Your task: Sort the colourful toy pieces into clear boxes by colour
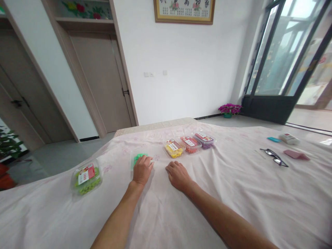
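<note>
A clear plastic container (132, 164) with small green pieces (139, 157) sits on the cloth, partly covered by my left hand (142, 169). The fingers of that hand are bent over the container's right side, and their tips are hidden. My right hand (178, 174) rests a little to the right with its fingers curled down; anything under them is out of sight. Just beyond it stand lidded, labelled boxes of yellow pieces (174, 148), orange-red pieces (191, 144) and purple pieces (204, 139). Farther left is a box of light green pieces (87, 177).
A pale pink cloth (233, 193) covers the table. On the right lie eyeglasses (274, 157), a pink folded cloth (296, 154), a blue item (274, 139) and a white packet (289, 139). Behind the table are a white wall and purple flowers (230, 109).
</note>
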`<act>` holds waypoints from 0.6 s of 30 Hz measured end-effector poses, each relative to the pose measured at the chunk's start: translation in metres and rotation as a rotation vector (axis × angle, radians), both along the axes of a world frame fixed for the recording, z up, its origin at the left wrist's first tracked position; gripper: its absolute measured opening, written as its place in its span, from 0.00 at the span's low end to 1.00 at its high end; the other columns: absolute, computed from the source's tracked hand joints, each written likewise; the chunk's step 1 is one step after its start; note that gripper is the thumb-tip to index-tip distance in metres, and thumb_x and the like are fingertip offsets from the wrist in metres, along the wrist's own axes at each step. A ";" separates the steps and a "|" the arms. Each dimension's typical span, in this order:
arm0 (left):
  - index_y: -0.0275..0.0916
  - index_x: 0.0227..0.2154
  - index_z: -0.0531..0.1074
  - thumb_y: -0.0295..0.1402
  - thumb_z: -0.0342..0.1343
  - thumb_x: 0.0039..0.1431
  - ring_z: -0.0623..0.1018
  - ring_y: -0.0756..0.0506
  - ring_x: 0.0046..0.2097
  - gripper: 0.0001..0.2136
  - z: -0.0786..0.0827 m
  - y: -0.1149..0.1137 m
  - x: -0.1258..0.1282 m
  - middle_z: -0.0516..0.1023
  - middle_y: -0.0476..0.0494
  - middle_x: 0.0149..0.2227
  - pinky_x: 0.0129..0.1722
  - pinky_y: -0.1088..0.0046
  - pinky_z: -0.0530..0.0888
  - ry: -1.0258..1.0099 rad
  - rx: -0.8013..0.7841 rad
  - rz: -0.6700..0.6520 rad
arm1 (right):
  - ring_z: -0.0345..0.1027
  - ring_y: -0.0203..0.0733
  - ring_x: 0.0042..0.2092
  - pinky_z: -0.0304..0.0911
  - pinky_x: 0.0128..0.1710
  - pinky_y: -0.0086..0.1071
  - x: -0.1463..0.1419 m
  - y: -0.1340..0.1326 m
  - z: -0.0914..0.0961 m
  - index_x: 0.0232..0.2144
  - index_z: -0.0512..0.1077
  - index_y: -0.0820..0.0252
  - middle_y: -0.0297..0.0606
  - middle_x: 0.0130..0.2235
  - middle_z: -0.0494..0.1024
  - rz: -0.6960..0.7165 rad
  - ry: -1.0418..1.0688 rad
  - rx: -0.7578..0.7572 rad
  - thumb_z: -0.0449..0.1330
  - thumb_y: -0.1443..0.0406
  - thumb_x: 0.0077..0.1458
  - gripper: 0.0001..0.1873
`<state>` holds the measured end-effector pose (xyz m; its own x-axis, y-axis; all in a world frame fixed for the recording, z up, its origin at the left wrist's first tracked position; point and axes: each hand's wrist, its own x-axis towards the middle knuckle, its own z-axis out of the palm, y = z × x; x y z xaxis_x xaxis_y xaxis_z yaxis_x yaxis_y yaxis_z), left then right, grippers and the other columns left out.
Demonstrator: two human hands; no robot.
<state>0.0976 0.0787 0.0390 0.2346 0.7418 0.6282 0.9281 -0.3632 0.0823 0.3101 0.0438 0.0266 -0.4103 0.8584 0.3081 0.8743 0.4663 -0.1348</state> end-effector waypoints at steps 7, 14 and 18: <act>0.43 0.58 0.66 0.40 0.55 0.62 0.54 0.33 0.68 0.22 0.013 -0.004 -0.004 0.63 0.35 0.64 0.66 0.45 0.48 -0.347 -0.022 0.159 | 0.61 0.44 0.46 0.52 0.44 0.35 0.001 -0.001 0.001 0.40 0.74 0.58 0.42 0.43 0.73 0.000 0.010 -0.002 0.49 0.65 0.64 0.13; 0.38 0.66 0.51 0.31 0.52 0.59 0.72 0.42 0.59 0.32 -0.012 0.017 -0.033 0.70 0.35 0.60 0.57 0.65 0.70 -1.041 -0.431 0.291 | 0.60 0.44 0.47 0.52 0.45 0.35 -0.002 0.000 0.001 0.39 0.72 0.59 0.42 0.43 0.72 -0.018 -0.044 -0.020 0.52 0.67 0.61 0.09; 0.40 0.66 0.50 0.28 0.49 0.58 0.75 0.44 0.57 0.32 -0.017 0.028 -0.001 0.71 0.39 0.59 0.54 0.69 0.73 -1.074 -0.448 0.183 | 0.61 0.45 0.47 0.53 0.45 0.35 -0.002 -0.002 0.004 0.40 0.72 0.58 0.42 0.43 0.72 -0.019 -0.048 -0.034 0.51 0.67 0.62 0.10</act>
<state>0.0966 0.1065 0.0221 -0.3888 0.9144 0.1130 0.3397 0.0283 0.9401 0.3084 0.0418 0.0306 -0.4073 0.8758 0.2591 0.8888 0.4454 -0.1084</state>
